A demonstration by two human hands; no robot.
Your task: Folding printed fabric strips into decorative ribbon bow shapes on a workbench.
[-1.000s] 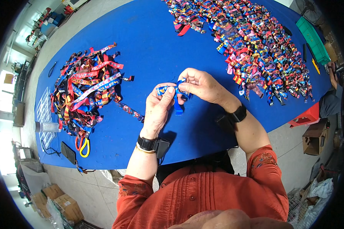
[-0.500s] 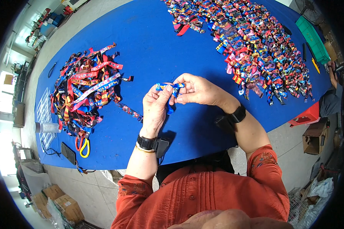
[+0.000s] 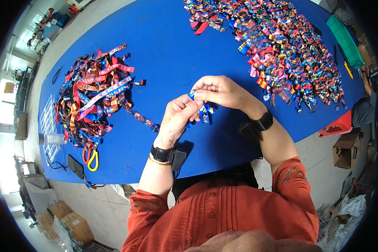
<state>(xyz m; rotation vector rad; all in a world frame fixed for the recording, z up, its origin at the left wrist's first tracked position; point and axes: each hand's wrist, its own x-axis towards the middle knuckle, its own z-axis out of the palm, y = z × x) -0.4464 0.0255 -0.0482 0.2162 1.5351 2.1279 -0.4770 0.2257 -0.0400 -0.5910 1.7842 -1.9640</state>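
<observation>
Both hands are raised just above the blue-covered desk [image 3: 164, 54], close together, fingertips meeting on one short piece of blue patterned woven ribbon [image 3: 204, 113]. The left hand [image 3: 177, 118] pinches the ribbon's lower part; the right hand [image 3: 221, 90] is clamped on its upper end, thumb against forefinger. The loose tails hang below the fingers, clear of the desk.

Taking that ribbon as the landmark: to its left, well apart, lies a tangled heap of long uncut ribbons in red, black, orange and blue [image 3: 95, 97], with yellow- and red-handled scissors [image 3: 90, 158] at its near edge. Beyond it and to the right spreads a wide mass of small folded ribbon bows [image 3: 281, 54]. A green plastic tray [image 3: 344, 41] sits further right.

Judgement: the step in hand appears to be folding or looping the ribbon into a bow shape. The next move would call for a steady pinch at the crossing while the other hand turns the free tail.
</observation>
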